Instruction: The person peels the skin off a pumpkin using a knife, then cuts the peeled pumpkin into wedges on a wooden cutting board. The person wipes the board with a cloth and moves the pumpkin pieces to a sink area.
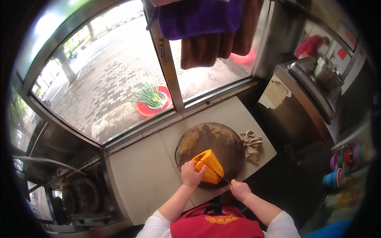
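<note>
A peeled, hollowed block of orange squash, likely pumpkin [213, 164], rests on the near part of a round, dark-stained chopping block [224, 142]. My left hand [191, 173] grips it from the left, with the fingers over its upper edge and the thumb on its side. In my right hand [240, 189] is the handle of a knife [223, 179]. The thin dark line of its blade runs across the squash from lower right to upper left. How deep the blade sits cannot be made out.
A crumpled cloth [252, 146] touches the block's right side on the white-tiled counter [143, 175]. A window frame [169, 59] bounds the counter's far side. Towels [199, 20] hang above. Pots [327, 71] stand on a metal unit at right. Outside, green onions [148, 95] fill a bowl.
</note>
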Available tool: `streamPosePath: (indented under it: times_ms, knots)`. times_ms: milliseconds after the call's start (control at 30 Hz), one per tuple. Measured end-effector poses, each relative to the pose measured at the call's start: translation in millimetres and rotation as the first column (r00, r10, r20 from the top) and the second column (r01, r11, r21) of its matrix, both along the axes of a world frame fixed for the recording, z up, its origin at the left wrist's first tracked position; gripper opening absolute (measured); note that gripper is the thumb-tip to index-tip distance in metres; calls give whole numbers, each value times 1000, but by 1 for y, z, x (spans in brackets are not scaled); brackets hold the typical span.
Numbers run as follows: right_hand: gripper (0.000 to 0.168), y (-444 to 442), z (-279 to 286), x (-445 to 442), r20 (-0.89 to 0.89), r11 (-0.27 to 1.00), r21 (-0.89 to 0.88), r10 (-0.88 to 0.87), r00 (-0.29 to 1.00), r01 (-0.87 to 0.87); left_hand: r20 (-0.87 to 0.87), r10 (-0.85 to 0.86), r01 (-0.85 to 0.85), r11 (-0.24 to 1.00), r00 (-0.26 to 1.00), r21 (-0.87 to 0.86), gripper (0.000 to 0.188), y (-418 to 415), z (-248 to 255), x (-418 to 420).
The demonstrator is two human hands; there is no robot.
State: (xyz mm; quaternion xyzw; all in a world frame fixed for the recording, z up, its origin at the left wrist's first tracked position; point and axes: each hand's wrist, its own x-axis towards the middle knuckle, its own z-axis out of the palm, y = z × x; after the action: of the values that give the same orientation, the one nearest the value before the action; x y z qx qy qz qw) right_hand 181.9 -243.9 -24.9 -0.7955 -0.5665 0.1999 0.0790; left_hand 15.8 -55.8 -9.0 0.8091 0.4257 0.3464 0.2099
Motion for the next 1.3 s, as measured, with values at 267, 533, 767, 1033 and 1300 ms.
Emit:
streamPosePath:
  times_ms: [267, 533, 767, 1033, 1300]
  knots:
    - [26, 57, -12, -9, 17, 999, 15, 46, 999, -46, 61, -19, 17, 999, 998, 32, 34, 8, -12, -6]
    - [32, 83, 30, 7, -50, 981, -77, 175, 983, -179, 158, 12, 3, 995, 987, -95, 31, 7, -21, -15]
    - [35, 85, 6, 23, -55, 992, -63, 106, 993, -109, 208, -23, 48, 992, 978, -113, 32, -6, -44, -33]
    - [31, 77, 4, 43, -153, 999, 32, 41, 987, -37, 204, -133, 157, 982, 970, -102, 36, -28, -28, -76]
    - [28, 18, 10, 40, -198, 951, 262, -116, 973, 166, 137, 77, 9, 843, 988, -538, 70, -89, -35, -110]
